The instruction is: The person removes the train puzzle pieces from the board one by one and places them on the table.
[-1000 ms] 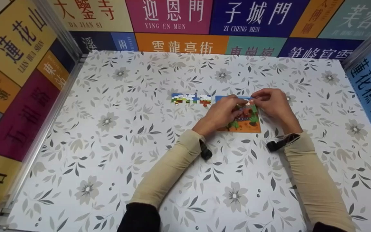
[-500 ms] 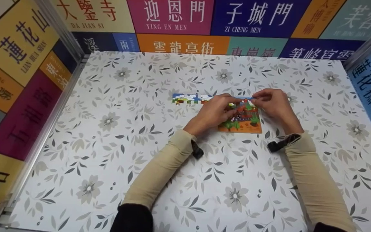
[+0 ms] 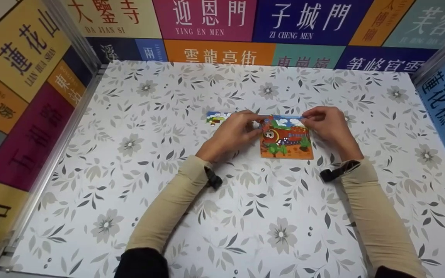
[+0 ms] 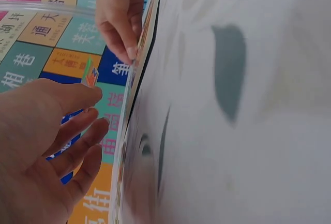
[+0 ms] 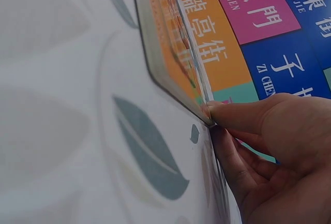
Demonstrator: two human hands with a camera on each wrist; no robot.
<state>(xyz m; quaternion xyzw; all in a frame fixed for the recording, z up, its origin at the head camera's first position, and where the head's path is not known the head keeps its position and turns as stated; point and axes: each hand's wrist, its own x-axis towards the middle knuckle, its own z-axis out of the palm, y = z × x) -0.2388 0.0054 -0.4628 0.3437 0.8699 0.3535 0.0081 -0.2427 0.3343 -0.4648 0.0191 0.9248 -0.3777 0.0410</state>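
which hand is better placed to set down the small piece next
Probably the left hand: it pinches the piece, while the right hand grips a corner of the puzzle.

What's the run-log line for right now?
left hand: pinches puzzle piece | right hand: grips train puzzle edge | other pieces: on table, partly hidden

The left hand masks part of the puzzle strip behind it, its thumb covering some of a puzzle piece! Beyond the right hand, the right wrist view crops the train puzzle!
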